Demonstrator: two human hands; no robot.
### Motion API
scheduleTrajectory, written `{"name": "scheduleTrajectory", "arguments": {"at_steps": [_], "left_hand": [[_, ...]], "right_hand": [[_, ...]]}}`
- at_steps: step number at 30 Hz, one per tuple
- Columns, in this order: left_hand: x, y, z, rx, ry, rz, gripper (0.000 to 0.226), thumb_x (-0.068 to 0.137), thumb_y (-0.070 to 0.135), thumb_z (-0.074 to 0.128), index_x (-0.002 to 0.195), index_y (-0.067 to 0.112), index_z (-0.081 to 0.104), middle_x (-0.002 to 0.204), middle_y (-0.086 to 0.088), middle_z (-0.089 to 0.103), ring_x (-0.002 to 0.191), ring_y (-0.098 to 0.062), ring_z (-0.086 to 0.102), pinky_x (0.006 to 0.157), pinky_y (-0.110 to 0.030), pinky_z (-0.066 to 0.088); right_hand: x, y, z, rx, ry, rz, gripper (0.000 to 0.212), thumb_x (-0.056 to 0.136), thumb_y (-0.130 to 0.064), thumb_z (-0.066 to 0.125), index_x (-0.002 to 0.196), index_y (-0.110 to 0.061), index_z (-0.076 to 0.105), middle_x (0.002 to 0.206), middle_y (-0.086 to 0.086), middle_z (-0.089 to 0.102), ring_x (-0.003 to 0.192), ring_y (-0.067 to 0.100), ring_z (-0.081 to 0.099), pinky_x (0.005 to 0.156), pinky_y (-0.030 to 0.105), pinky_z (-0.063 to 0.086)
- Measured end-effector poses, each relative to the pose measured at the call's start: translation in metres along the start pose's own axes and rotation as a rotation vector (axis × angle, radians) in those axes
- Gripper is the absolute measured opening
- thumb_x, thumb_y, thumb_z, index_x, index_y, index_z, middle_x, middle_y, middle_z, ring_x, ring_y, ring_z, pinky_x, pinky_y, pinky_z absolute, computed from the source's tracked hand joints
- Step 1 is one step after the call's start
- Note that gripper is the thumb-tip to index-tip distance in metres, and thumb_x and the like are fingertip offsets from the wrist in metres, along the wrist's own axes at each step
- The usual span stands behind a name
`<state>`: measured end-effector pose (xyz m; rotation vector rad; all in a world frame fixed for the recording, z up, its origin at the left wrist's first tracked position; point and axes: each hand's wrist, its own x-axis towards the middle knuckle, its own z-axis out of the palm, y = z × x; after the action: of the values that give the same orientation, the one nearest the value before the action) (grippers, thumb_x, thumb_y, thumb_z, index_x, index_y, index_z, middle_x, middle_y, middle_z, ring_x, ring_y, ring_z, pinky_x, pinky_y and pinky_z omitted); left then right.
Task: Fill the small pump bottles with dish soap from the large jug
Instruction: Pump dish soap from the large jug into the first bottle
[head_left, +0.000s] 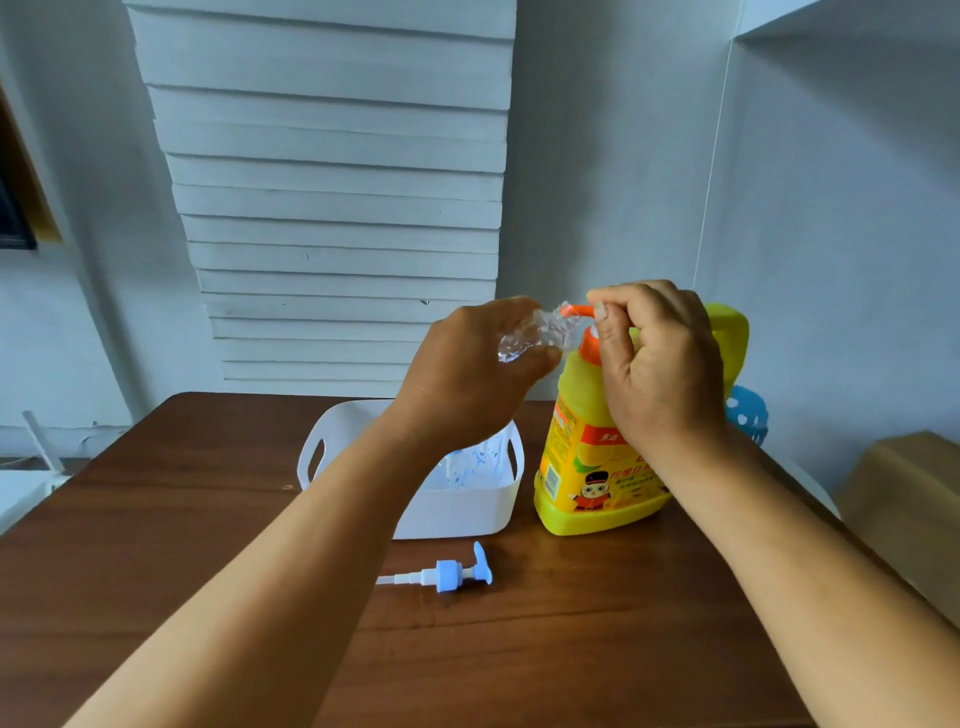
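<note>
While the right hand (657, 364) is gripping the jug (597, 441) pump to steady it, the left hand (467, 374) is pinching the clear wrap (535, 335), probably peeling it off.

Basket (457, 506) left of jug (582, 467); pump (447, 574) before basket.

Both hands (467, 374) (660, 364) peeling clear wrap (535, 332) off jug (587, 452) pump.
</note>
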<state>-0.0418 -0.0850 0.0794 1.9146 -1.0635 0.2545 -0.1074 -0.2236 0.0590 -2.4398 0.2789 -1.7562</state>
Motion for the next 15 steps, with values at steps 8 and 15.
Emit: {"name": "scheduleTrajectory", "arguments": {"at_steps": [8, 15], "left_hand": [[0.006, 0.007, -0.008, -0.014, 0.006, 0.04, 0.027, 0.085, 0.033, 0.061, 0.11, 0.022, 0.061, 0.105, 0.007, 0.067, 0.084, -0.006, 0.055, 0.071, -0.012, 0.042], [0.004, 0.002, -0.003, 0.002, -0.017, 0.019, 0.025, 0.084, 0.031, 0.062, 0.108, 0.024, 0.062, 0.103, 0.007, 0.067, 0.086, -0.008, 0.056, 0.073, -0.015, 0.044]], "right_hand": [[0.022, -0.005, -0.013, -0.029, -0.025, -0.024, 0.029, 0.092, -0.024, 0.044, 0.098, -0.006, 0.066, 0.095, 0.013, 0.067, 0.089, 0.026, 0.058, 0.064, 0.007, 0.027], [0.006, -0.002, -0.005, 0.002, -0.02, -0.01, 0.035, 0.091, -0.029, 0.04, 0.099, -0.006, 0.066, 0.094, 0.013, 0.068, 0.088, 0.027, 0.059, 0.067, 0.023, 0.039]]}}
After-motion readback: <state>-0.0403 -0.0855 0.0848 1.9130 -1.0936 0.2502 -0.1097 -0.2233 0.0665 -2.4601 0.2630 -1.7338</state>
